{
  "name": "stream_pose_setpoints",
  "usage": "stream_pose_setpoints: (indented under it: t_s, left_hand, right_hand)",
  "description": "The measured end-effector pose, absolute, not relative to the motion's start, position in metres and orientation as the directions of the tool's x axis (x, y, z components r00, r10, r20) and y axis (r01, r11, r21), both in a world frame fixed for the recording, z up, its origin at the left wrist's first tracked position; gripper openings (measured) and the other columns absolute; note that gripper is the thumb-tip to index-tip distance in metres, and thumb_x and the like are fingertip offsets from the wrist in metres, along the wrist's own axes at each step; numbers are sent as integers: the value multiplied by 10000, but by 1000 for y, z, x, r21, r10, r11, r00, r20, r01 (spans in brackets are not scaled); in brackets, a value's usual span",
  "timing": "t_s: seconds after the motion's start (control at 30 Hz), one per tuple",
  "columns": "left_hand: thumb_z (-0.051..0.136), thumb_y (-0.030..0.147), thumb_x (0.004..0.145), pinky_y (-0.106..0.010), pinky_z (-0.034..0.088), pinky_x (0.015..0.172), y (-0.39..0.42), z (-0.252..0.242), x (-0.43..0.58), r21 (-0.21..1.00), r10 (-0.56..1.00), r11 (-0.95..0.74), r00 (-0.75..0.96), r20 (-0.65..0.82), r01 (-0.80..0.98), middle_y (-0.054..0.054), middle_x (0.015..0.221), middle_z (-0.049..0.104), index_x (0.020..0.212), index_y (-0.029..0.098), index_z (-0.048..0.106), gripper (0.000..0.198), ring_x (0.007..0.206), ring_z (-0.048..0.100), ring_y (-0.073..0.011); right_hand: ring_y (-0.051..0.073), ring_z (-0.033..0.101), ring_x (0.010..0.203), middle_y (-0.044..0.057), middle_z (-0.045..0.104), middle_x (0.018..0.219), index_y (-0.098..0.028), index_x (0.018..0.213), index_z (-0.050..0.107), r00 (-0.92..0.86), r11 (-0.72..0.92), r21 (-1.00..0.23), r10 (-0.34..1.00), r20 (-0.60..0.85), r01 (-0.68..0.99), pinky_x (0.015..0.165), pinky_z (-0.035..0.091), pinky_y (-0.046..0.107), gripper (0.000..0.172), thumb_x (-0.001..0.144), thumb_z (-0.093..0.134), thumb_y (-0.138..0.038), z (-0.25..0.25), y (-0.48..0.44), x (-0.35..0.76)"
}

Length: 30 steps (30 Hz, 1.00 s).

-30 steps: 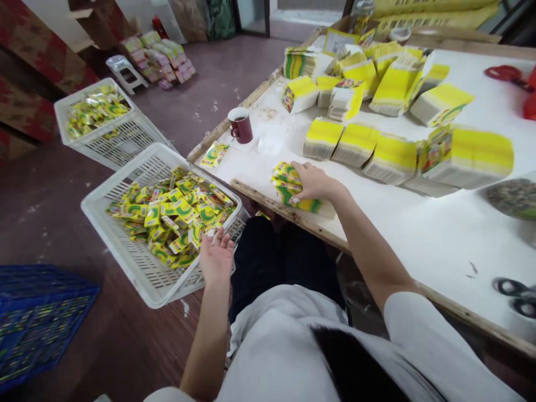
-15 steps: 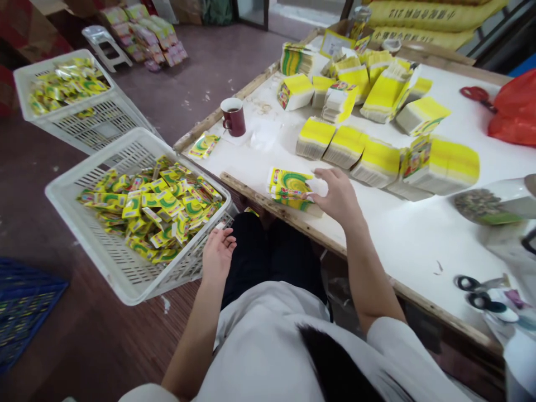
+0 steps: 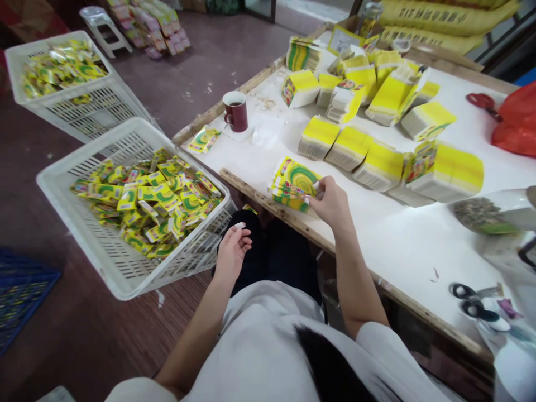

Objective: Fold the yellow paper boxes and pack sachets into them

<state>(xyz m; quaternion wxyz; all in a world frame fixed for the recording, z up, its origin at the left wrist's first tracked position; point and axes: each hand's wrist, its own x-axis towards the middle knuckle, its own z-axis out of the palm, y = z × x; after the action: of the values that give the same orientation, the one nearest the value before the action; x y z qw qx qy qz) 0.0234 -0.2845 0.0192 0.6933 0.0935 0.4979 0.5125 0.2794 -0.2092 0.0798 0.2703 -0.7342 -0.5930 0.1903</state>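
My right hand (image 3: 330, 202) pinches the top yellow-green sheet of a small stack of flat packets (image 3: 293, 183) lying at the near edge of the white table (image 3: 402, 234). The sheet's right side is lifted off the stack. My left hand (image 3: 233, 252) hovers over my lap beside a white plastic basket (image 3: 75, 223), its fingers loosely curled and holding nothing. That basket is filled with several folded yellow-green packets (image 3: 154, 195).
A dark red mug (image 3: 235, 110) stands at the table's left corner near a loose packet (image 3: 204, 139). Several yellow bundles (image 3: 368, 145) cover the table's back. Scissors (image 3: 475, 298) lie at the right; a red bag (image 3: 517, 120) sits far right. A second basket (image 3: 62, 89) and a blue crate (image 3: 20, 287) stand on the floor.
My right hand went from resting flat on the stack to pinching and lifting its top sheet. My left hand drew back from the basket's rim toward my lap.
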Motion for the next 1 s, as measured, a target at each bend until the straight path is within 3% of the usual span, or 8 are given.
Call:
stream_pose_setpoints:
  t_s: [0.17,0.27,0.33,0.47,0.57,0.7,0.83,1.0]
  left_hand:
    - [805,548,658,-253,524,612,-294,23,37,720,902,393,90,-421,-572,-74,922,707,1023,184,665,534,751,653,-161]
    - [801,688,563,-364,563,793,-291,34,47,750,964,245,69,-257,-614,-106,1168,665,1073,250,637,692,1058,632,-265]
    - [717,776,589,-414,548,853,-287,45,53,758,983,156,29,-179,-633,-103,1157,651,1031,264,617,683,1129,599,-299]
    - [422,809,786,-405,531,794,-279,60,57,810,980,67,-112,-162,-583,-39,783,551,834,244,524,576,822,615,-231]
    - [358,819,814,-334,516,728,-278,56,56,848,939,33,-274,-207,-528,11,691,430,752,240,441,588,647,519,-156]
    - [514,865,715,-320,524,779,-288,38,54,880,951,73,-232,-203,-470,-34,878,592,927,234,557,666,806,605,-179]
    - [789,615,692,-273,520,769,-298,24,57,866,958,112,-178,-224,-487,-25,933,688,981,223,654,505,812,634,-155]
    - [855,493,669,-294,532,781,-290,25,35,861,968,201,-39,-247,-467,-33,876,747,889,189,707,403,782,678,-172]
  right_hand:
    - [150,537,607,-32,570,751,-258,926,406,333,-53,-778,921,205,626,598,480,311,314,754,658,-331,93,-235,259]
    - [151,534,606,-25,555,747,-259,932,434,94,33,-788,989,115,615,568,463,294,268,761,641,-260,97,-264,229]
    - [145,537,609,-22,560,762,-255,932,443,-139,60,-843,990,-18,534,569,463,284,254,762,626,-210,92,-284,206]
    - [156,569,746,-6,562,874,-254,1024,417,-183,34,-962,983,-16,270,670,513,298,352,792,681,-264,68,-314,173]
    - [157,571,785,4,561,936,-260,1125,413,-176,23,-981,984,-11,191,703,530,306,502,760,756,-306,54,-321,165]
    - [135,548,694,-20,569,847,-257,1089,491,-133,-24,-987,990,-46,161,623,494,269,392,790,737,-312,50,-314,172]
    - [143,599,734,-5,635,869,-247,1031,572,-96,-30,-997,995,-36,69,653,512,270,194,867,650,-315,52,-306,186]
    - [150,611,701,6,657,811,-218,928,638,-100,99,-955,992,73,280,626,499,279,53,890,604,-204,59,-303,208]
